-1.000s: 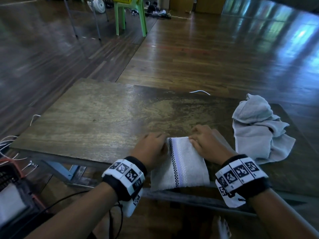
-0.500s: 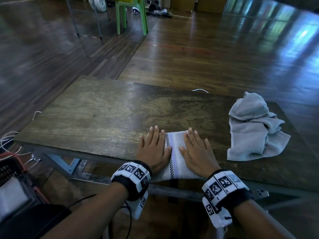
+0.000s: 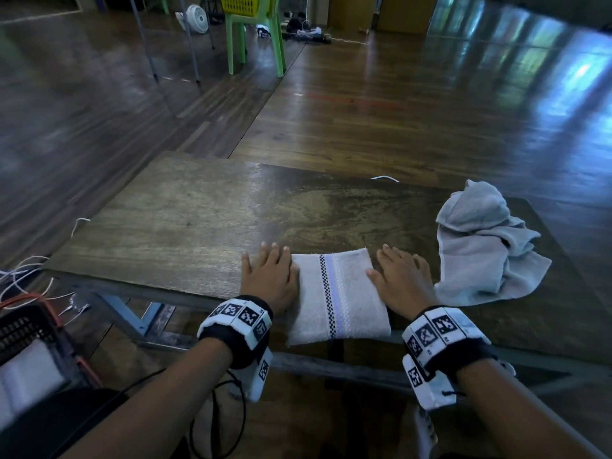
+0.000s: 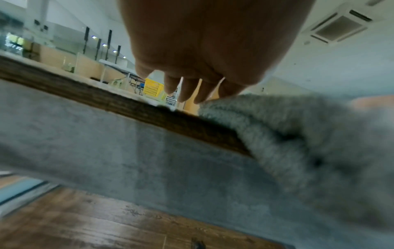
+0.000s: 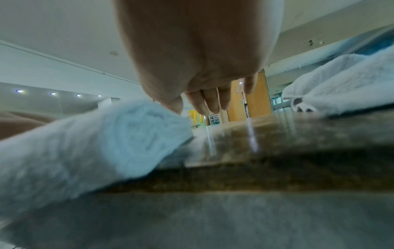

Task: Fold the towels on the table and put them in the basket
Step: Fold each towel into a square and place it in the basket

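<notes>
A folded white towel [image 3: 337,293] with a checkered and lilac stripe lies at the near edge of the wooden table [image 3: 198,226], its near end hanging over the edge. My left hand [image 3: 270,276] lies flat on the table at the towel's left side, fingers straight. On the towel's right side my right hand [image 3: 397,279] lies flat as well, thumb touching the cloth. The left wrist view shows the towel's folded edge [image 4: 287,134] beside the left fingers [image 4: 187,91]. In the right wrist view the folded towel [image 5: 95,143] sits left of the right fingers [image 5: 204,102]. A crumpled grey towel [image 3: 480,243] lies at the table's right.
A dark basket with an orange rim [image 3: 29,332] stands on the floor at the lower left, with white cloth inside. Loose white wires [image 3: 23,276] trail by the table's left corner. A green chair carrying a yellow basket [image 3: 248,14] stands far back.
Both hands slid apart from the top of the folded towel to its left and right sides. The towel's striped middle is now uncovered. The crumpled grey towel has not moved.
</notes>
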